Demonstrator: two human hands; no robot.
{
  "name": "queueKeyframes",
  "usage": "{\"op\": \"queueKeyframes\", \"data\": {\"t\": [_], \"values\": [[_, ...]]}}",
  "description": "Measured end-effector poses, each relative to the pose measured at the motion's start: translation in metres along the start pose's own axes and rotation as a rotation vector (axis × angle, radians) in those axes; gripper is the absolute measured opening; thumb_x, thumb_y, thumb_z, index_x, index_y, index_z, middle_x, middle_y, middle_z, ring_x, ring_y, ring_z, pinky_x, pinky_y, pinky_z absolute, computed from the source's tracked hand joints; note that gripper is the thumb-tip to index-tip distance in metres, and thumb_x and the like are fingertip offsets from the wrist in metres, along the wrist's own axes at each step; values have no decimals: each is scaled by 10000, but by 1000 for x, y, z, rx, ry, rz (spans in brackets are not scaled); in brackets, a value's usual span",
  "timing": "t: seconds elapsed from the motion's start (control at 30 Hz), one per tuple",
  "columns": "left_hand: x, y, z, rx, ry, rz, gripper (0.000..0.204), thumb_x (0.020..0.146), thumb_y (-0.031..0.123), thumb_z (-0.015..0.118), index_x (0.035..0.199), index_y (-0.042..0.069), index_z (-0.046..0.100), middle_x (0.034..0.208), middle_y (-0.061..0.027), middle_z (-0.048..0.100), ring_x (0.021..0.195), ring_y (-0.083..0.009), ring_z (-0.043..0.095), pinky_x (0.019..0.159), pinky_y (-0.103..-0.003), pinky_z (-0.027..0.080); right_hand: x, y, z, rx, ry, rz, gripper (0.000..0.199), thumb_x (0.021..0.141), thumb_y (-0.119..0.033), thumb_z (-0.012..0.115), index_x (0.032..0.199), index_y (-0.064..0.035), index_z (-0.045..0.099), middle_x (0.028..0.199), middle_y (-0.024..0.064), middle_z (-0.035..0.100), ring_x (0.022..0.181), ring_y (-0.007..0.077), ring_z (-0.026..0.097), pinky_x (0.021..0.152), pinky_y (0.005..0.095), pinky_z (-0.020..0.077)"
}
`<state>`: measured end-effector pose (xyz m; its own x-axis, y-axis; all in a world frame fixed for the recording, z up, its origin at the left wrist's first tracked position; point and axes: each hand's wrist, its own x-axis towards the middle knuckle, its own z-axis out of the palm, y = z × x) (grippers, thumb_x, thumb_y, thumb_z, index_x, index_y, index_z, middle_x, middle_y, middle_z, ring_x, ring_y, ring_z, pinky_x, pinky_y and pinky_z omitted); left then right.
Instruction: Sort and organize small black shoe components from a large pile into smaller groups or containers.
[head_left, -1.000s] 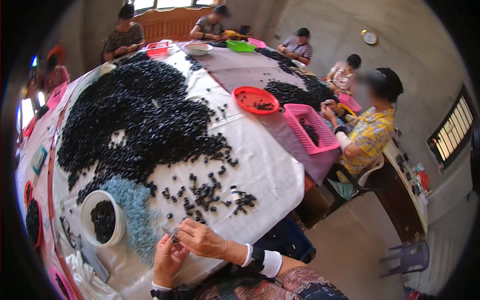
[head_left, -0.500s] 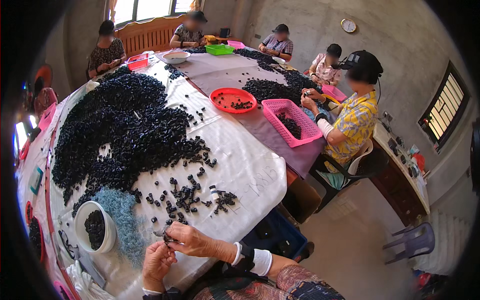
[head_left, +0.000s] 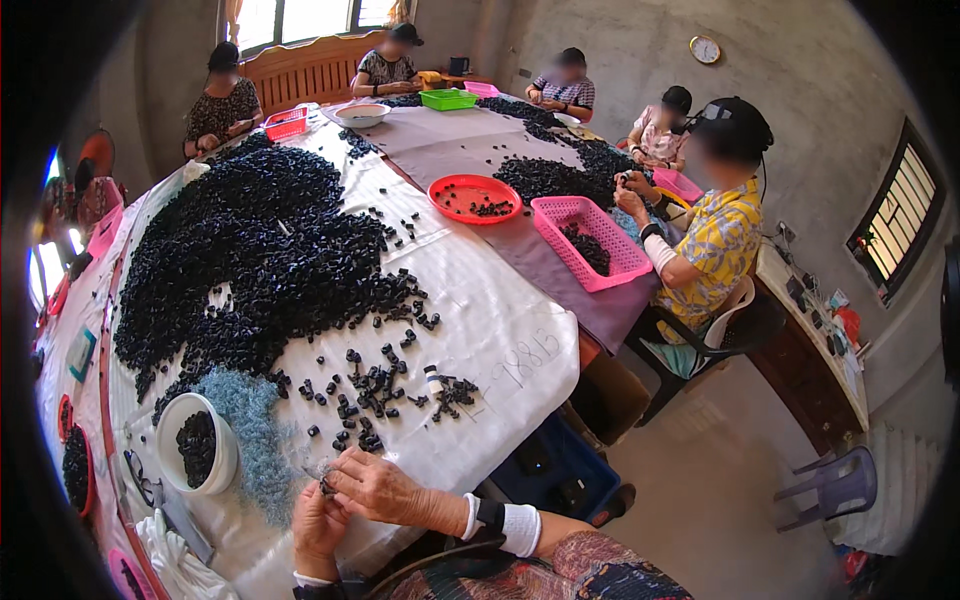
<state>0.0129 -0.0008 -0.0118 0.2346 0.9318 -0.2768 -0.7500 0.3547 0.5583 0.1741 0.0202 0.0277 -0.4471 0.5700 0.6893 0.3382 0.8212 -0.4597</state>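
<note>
Both hands meet at the table's near edge: left hand [head_left: 318, 520] and right hand [head_left: 385, 490] pinch 1 small black part [head_left: 326, 487], too small to tell its axis. Beyond lie loose black pieces [head_left: 375, 390], white cloth [head_left: 500, 330], and a grey-walled room.

red round tray [head_left: 474, 197], pink basket [head_left: 592, 243], green basket [head_left: 448, 99], wall clock [head_left: 705, 49], plastic chair [head_left: 835, 492]

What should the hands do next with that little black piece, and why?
Probably drop it into the white bowl nearby. Both hands, left hand and right hand, pinch one small black piece together, and the bowl already holds similar pieces.
</note>
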Motion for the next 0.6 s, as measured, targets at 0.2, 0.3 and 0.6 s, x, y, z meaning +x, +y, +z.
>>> {"op": "queueKeyframes", "data": {"t": [0.2, 0.3, 0.6], "values": [[-4, 6, -3, 29, -4, -62, 163, 869, 114, 571, 951, -26, 562, 830, -112, 642, 680, -199, 640, 592, -302, 550, -1, 4, 4, 3, -19, -11, 323, 652, -75, 667, 941, 22, 561, 906, 124, 555, 888, 299, 546, 795, 363, 475], [-12, 12, 0, 85, -33, -88, 143, 857, 77, 559, 939, -40, 560, 828, -128, 637, 680, -212, 638, 587, -308, 543, 2, 6, -2, 37, -46, -110, 307, 626, -74, 673, 896, 15, 555, 883, 119, 548, 866, 297, 546, 774, 367, 480], [-17, 16, 18, 233, 63, -126, 151, 864, 105, 581, 992, 24, 575, 901, -134, 635, 728, -172, 630, 648, -308, 545, -7, 26, -30, 34, 73, 129, 200, 666, 10, 660, 843, -9, 568, 795, 141, 566, 774, 340, 560, 684, 398, 475]]}}
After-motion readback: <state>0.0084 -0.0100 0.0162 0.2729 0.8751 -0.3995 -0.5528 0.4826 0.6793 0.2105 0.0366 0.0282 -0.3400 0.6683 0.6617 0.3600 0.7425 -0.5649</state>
